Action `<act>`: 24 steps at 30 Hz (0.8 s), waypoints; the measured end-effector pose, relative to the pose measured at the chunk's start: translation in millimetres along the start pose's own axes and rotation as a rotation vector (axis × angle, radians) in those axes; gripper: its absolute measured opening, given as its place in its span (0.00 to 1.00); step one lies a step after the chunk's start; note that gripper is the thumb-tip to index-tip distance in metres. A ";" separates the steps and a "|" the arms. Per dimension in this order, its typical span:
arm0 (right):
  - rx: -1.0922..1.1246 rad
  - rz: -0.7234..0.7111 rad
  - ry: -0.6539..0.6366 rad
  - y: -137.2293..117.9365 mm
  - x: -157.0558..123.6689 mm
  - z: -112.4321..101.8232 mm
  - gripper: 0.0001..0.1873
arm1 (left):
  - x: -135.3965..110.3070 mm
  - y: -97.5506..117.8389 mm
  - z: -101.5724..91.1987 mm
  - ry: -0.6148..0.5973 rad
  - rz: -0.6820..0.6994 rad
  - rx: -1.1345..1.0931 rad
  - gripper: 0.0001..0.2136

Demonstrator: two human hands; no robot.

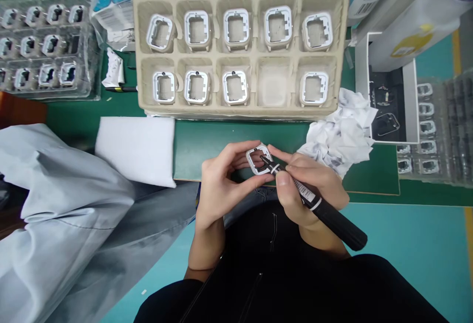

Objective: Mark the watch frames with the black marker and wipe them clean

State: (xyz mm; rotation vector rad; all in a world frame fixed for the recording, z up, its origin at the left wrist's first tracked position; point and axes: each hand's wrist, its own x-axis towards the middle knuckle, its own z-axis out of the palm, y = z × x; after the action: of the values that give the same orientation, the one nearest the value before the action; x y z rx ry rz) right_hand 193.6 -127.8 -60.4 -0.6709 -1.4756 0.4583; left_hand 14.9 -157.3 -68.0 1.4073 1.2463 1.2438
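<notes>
Black marker (pixel 330 220) at a white frame (pixel 250 159), centre of the picture.
The left hand (pixel 221 180) pinches the frame; the right hand (pixel 321 180) pinches the marker.

This looks like a small-parts workshop or factory floor, with handwork done at a green-topped bench (pixel 236 133). At 12 o'clock a moulded tray (pixel 273 84) carries rows of matching square frames (pixel 235 101), one to a pocket, and clear plastic trays of similar parts stand at 10 o'clock (pixel 94 86) and 3 o'clock, a sign of batch work. Crumpled wipes (pixel 332 135) lie nearer in toward 3 o'clock, and a white bottle (pixel 417 29) stands at 2. Turquoise flooring (pixel 417 244) with a yellow stripe (pixel 468 234) shows at 4 o'clock, industrial in look. Between 8 and 9 o'clock, pale blue-grey clothing (pixel 74 185) shows another person close alongside.
</notes>
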 end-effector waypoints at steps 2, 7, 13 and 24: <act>0.001 -0.003 -0.022 -0.4 1.4 -2.2 0.10 | 1.6 -1.9 -2.6 -0.025 0.008 -0.023 0.32; -0.039 0.005 -0.063 -1.8 2.3 -5.7 0.09 | 4.7 -3.8 -5.2 -0.060 -0.013 -0.044 0.32; -0.069 0.010 -0.062 -4.7 -2.4 -6.3 0.09 | 4.5 -2.6 -2.8 -0.093 -0.009 -0.090 0.27; -0.015 0.019 0.031 -0.6 -9.0 -3.8 0.10 | 2.5 -4.8 -1.0 -0.063 -0.008 -0.003 0.26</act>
State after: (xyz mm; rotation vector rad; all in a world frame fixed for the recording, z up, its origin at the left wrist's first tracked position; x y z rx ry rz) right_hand 196.7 -134.7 -66.6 -0.7015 -1.4455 0.4506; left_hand 13.3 -154.2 -72.3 1.4269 1.2054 1.1863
